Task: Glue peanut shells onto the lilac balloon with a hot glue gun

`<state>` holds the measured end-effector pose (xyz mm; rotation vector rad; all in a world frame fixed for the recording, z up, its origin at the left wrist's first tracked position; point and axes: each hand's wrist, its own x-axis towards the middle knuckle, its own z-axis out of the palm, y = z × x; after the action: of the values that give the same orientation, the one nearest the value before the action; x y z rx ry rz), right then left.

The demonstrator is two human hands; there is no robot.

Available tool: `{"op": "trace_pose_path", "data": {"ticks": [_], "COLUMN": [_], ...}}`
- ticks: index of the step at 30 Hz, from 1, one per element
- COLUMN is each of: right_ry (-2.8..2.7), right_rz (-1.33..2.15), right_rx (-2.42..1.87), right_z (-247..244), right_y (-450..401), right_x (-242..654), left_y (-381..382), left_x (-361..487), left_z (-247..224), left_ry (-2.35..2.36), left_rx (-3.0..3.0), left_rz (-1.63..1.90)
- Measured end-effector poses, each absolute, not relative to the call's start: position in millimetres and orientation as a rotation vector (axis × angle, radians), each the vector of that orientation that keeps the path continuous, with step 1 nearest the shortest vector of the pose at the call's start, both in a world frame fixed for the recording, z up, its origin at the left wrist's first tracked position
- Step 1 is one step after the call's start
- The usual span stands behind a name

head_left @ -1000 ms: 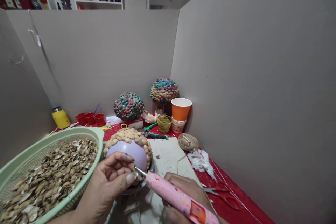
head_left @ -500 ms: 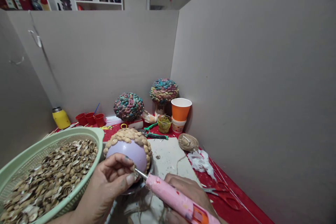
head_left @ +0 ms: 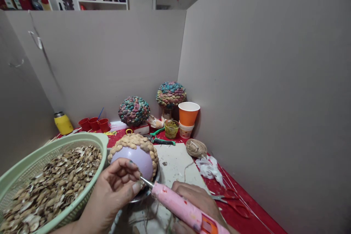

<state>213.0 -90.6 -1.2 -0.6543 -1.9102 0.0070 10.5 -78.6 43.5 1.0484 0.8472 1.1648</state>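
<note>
My right hand (head_left: 192,201) is wrapped round a pink hot glue gun (head_left: 179,204), whose metal nozzle points up and left. Between the thumb and fingers of my left hand (head_left: 117,186) is a small nut shell, mostly hidden, and the nozzle tip meets it there. Just behind my left hand a lilac balloon (head_left: 134,159) rests in a metal bowl (head_left: 137,200). Rows of tan nut shells (head_left: 133,140) cover its top and right side, while the front is bare. To the left, a green plastic basket (head_left: 93,138) holds many loose half shells (head_left: 63,179).
Behind stand two shell-covered coloured balls (head_left: 134,111), an orange paper cup (head_left: 189,114), a glass of yellowish stuff (head_left: 172,129), red cups (head_left: 103,125) and a yellow bottle (head_left: 63,123). Green-handled pliers (head_left: 163,141), twine (head_left: 196,148) and red scissors (head_left: 234,203) lie around a pale board (head_left: 175,161).
Almost nothing differs. The view has shifted very slightly, and my left fingers and the nozzle tip stay together at the shell.
</note>
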Motion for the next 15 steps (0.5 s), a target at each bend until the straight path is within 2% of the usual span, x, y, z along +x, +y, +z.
{"op": "trace_pose_path", "data": {"ticks": [15], "right_ry": [-1.94], "right_rz": [-0.128], "right_rx": [-0.684], "right_z": [0.4], "right_y": [-89.4], "right_x": [212.7], "left_y": [-83.4], "left_x": [11.3], "left_z": [47.1], "left_ry": [0.87], "left_rx": [1.076], "left_rz": [1.229]}}
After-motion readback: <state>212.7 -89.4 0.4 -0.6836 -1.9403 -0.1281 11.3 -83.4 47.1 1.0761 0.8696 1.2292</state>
